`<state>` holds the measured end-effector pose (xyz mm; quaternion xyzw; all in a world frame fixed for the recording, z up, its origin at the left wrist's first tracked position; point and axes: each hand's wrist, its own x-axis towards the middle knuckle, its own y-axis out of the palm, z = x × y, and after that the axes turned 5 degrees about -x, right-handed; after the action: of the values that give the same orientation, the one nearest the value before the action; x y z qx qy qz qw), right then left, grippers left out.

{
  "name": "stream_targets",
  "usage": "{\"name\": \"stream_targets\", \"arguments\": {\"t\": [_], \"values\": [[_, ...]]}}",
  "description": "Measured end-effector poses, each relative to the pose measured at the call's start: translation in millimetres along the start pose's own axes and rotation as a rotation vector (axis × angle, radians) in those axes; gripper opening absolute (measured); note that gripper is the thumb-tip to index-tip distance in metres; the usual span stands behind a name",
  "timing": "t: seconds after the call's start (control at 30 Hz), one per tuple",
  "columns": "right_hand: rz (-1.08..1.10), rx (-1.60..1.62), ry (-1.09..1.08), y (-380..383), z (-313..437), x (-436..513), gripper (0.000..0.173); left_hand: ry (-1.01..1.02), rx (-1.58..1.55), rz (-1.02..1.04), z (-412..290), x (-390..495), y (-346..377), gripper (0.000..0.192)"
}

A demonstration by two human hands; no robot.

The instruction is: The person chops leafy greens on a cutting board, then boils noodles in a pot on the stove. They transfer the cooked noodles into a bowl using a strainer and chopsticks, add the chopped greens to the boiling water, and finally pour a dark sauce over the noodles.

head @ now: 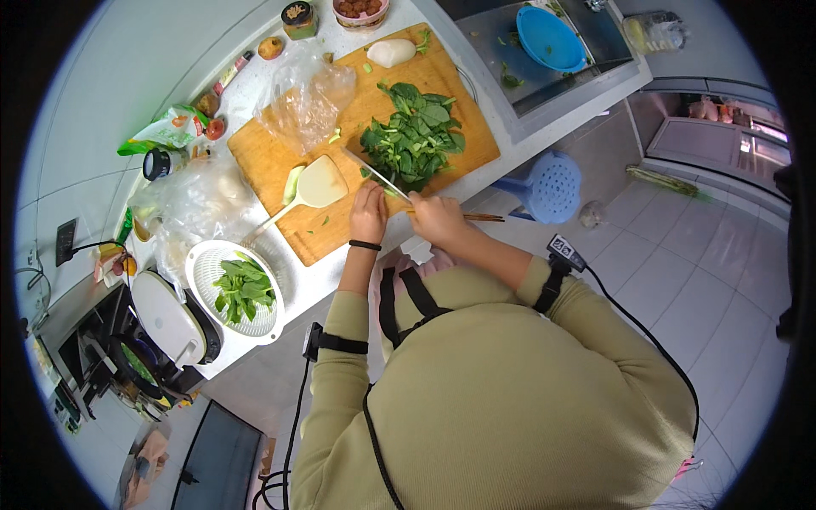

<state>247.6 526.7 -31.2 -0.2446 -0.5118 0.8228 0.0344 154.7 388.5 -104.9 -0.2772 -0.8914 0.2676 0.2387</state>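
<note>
My right hand [437, 218] grips a kitchen knife [377, 174], its blade slanting across the front part of a wooden cutting board [255, 162]. Left of the blade, my left hand [368, 213] rests at the board's near edge with curled fingers; whether anything is under them is hidden. Small green pieces lie by the blade. Just beyond the knife is a heap of cut leafy greens [417, 131]. A cream spatula [322, 183] lies on the board, beside a pale green stem piece [292, 183]. Chopsticks [484, 217] stick out past my right hand.
A peeled white radish [391, 53] and a clear plastic bag [306, 95] lie on the board. At left, a white colander [199, 268] holds more greens, near a rice cooker [159, 312]. The sink [491, 76] holds a blue basin [549, 39]. A blue plastic stool [553, 185] stands below.
</note>
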Motion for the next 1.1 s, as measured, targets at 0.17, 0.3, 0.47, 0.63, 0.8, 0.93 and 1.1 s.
{"name": "stream_targets", "arguments": {"t": [0.17,0.3,0.47,0.63,0.8,0.93,1.1], "values": [[-0.227,0.102,-0.064,-19,-17,3,0.029,-0.041,-0.049,-0.051,-8,18,-6,0.017],[-0.583,0.231,0.118,-47,-60,-10,0.029,-0.127,0.001,-0.178,-2,59,11,0.036],[-0.494,0.320,0.435,-64,-147,7,0.030,-0.256,-0.059,-0.147,-12,71,39,0.056],[-0.381,0.289,0.430,-38,-193,23,0.032,-0.288,0.099,-0.208,-29,72,55,0.057],[-0.268,0.322,0.325,-22,-173,36,0.033,-0.240,-0.004,-0.178,-40,108,84,0.058],[-0.312,0.317,0.095,-26,-132,36,0.033,-0.259,-0.127,-0.255,-55,128,108,0.057],[-0.272,0.430,-0.001,-39,-101,39,0.034,-0.393,-0.340,-0.332,-60,140,109,0.037]]}}
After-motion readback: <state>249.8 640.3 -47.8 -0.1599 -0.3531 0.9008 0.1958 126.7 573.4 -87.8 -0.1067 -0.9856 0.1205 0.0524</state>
